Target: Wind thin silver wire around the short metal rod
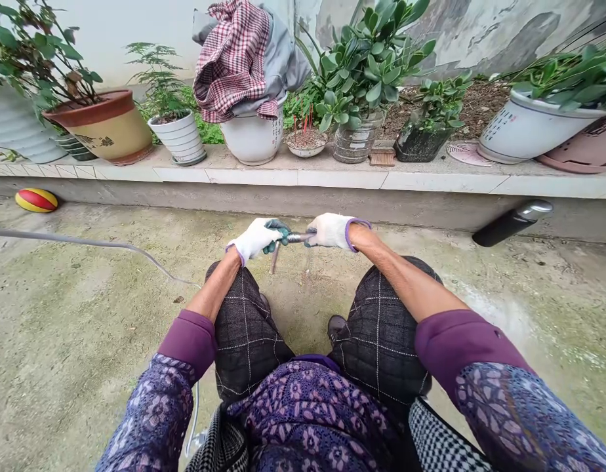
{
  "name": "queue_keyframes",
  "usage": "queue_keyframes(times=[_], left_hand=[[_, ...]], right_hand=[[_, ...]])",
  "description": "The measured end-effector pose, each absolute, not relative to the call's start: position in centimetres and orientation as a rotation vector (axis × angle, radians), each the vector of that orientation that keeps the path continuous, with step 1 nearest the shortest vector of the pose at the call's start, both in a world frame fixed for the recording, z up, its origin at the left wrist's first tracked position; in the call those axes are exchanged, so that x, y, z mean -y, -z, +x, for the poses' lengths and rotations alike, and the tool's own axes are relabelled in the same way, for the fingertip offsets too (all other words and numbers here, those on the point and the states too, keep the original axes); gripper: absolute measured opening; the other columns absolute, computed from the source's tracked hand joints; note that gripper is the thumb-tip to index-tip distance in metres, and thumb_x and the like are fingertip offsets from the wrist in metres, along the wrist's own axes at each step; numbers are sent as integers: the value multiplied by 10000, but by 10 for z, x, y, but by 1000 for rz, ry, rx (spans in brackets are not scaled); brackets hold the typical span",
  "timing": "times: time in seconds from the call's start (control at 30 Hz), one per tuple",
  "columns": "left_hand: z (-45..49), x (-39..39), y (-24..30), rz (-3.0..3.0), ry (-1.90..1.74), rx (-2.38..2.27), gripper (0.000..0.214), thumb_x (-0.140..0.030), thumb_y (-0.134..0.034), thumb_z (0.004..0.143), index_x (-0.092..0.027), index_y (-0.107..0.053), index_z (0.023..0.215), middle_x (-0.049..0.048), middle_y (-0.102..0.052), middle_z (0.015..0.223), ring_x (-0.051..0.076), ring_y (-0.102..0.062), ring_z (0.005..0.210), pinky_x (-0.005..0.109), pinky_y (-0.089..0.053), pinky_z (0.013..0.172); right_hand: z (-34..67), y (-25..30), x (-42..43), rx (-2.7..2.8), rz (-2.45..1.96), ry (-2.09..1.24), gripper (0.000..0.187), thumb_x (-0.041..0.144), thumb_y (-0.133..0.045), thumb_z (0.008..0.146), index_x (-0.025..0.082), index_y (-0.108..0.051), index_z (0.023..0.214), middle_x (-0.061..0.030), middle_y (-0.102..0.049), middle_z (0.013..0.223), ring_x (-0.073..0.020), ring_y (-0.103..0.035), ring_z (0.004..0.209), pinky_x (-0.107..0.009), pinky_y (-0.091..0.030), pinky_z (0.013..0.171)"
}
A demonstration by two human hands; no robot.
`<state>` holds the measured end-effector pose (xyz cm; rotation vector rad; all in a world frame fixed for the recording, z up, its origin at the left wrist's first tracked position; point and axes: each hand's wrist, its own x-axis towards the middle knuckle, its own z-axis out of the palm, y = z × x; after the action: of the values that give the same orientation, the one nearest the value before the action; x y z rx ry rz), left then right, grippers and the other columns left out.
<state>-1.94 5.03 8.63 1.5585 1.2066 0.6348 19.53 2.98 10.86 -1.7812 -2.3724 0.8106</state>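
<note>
A concrete yard floor (71, 341), mottled with green and darkened by damp toward the right, is spread across the lower frame. Along the upper frame, a tiled concrete ledge (303, 176) is set before a weathered wall (480, 26), and potted plants are ranged along it. A terracotta pot (99, 128) is placed at upper left, with a ribbed white pot (178, 136) just beside it. A white pot (251, 141) near the top centre is draped with a red checked cloth (231, 62). A striped ball (36, 200) is lying at the foot of the ledge on the left, and a black flask (512, 223) with a silver cap is lying on the floor near the ledge on the right. A grey hose (86, 239) is trailed in from the left edge toward the seated person's knees (248, 334), which are covered in dark plaid trousers. Above the knees, at centre, a short metal rod (299, 237) is held level between the white-gloved left hand (258, 239) and right hand (332, 231). The fingers (276, 231) of both hands are closed and clamped around it. A thin brown stick (274, 259) is seen pointing down from the left hand; whether it is joined to the rod cannot be told.
</note>
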Motion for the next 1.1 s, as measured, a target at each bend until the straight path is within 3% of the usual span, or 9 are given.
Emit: queue_keyframes(times=[0.1,0.3,0.4,0.67,0.87,1.1], left_hand=[[-20,-49,-90,1577,-695,-1206,185,-172,-700,738,-142,-771,906,66,-745,729,70,-460,400,202,-340,364],[-14,-48,-86,1546,-831,-1156,526,-148,-681,762,-133,-677,1288,53,-771,853,51,-479,397,191,-368,379],[-13,-52,-84,1429,-947,-1165,482,-186,-695,775,-124,-657,1252,69,-776,898,54,-506,394,199,-387,380],[-8,-51,-84,1295,-1008,-1132,478,-165,-693,774,-143,-618,1246,11,-738,754,66,-507,380,198,-386,381],[-10,-43,-91,1328,-878,-1066,140,-248,-698,801,-126,-691,871,-19,-599,570,64,-444,367,203,-317,339],[-29,-33,-102,1446,-673,-1025,220,-294,-704,779,-122,-737,913,-31,-549,511,52,-355,336,207,-226,325]], right_hand=[[193,-111,-38,2508,-1868,-628,215,407,-680,851,210,-764,872,-39,-698,705,-189,-647,682,-285,-359,553],[186,-115,-49,2511,-1950,-414,361,441,-586,892,190,-767,1078,-114,-773,954,-226,-684,795,-293,-373,581],[187,-117,-52,2461,-1943,-400,383,458,-567,903,187,-753,1100,-121,-774,992,-232,-683,807,-297,-372,588],[193,-119,-58,2252,-1944,-351,311,427,-579,929,175,-733,1027,-104,-746,910,-211,-655,774,-283,-397,617],[198,-122,-51,1811,-1737,-887,298,472,-650,907,178,-659,949,-15,-614,678,-105,-482,460,-241,-416,434],[194,-114,-47,1881,-1738,-891,241,420,-667,892,179,-651,892,13,-560,626,-84,-466,421,-207,-381,374]])
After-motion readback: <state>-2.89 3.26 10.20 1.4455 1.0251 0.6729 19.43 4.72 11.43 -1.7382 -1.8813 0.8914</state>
